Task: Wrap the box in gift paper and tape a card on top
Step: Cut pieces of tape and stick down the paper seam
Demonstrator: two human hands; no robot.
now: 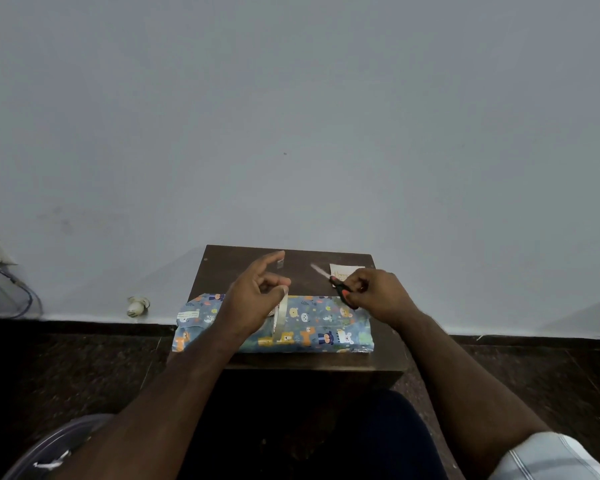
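Left hand [253, 296] hovers over the wrapped box [312, 327], gripping the tape roll [280, 317], index finger raised. Right hand [374, 292] grips scissors [333, 278], blades pointing away.

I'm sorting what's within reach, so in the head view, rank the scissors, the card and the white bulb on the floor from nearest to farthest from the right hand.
1. Scissors: gripped in the right hand itself.
2. Card: just beyond that hand, on the table's far right corner.
3. White bulb: far off to the left, on the floor by the wall.

A white plug [137, 306] lies at the grey wall's [291, 116] foot, cables [11, 292] far left
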